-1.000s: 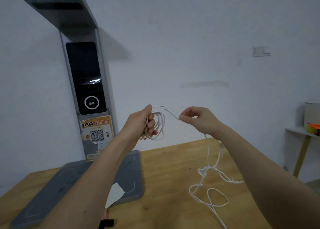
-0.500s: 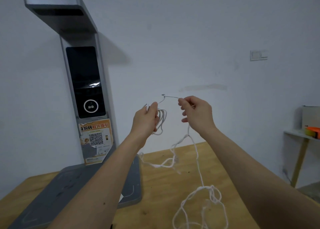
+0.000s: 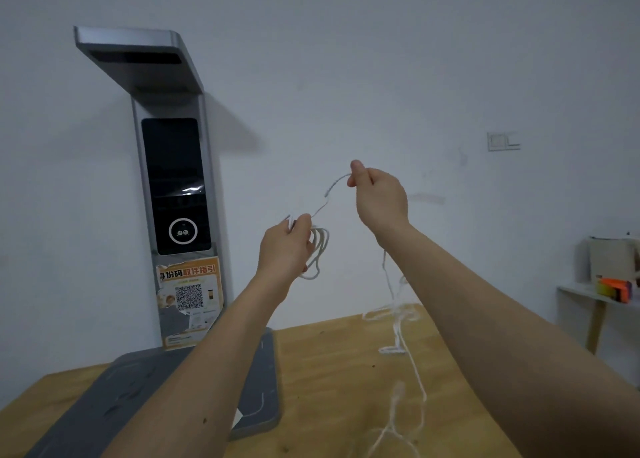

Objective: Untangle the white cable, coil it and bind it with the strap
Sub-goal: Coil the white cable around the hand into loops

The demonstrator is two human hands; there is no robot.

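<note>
Both hands raised: left hand (image 3: 285, 246) grips coiled white cable (image 3: 320, 250), right hand (image 3: 379, 198) pinches it.

Two bare forearms, no sleeves in view; left hand (image 3: 285, 246) and right hand (image 3: 379, 198) bare, no gloves, rings, watch or wristband.

Dim flat light; cable (image 3: 398, 322) perhaps motion-blurred

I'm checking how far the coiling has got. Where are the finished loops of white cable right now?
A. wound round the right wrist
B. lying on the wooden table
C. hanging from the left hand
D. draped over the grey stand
C: the loops of the white cable hang from the left hand, which grips them, while the right hand pinches a strand higher up.
</note>
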